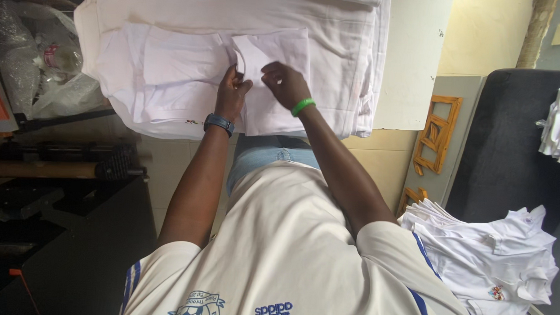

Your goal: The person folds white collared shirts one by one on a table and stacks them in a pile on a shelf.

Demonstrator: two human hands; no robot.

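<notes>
A white shirt [171, 79] lies spread on top of a stack of white garments on the table ahead of me. Near its collar, one part is folded over into a small flap [277, 49]. My left hand [232, 90], with a blue watch on the wrist, pinches the fabric at the flap's left edge. To its right, my right hand [285, 83], with a green band on the wrist, has its fingers curled onto the same flap. The two hands are a few centimetres apart.
Clear plastic bags [41, 56] sit at the left of the table, above a dark press-like machine [62, 168]. At the right, a dark chair [510, 153] carries a heap of white shirts [493, 264]. A wooden frame [439, 132] leans against the wall.
</notes>
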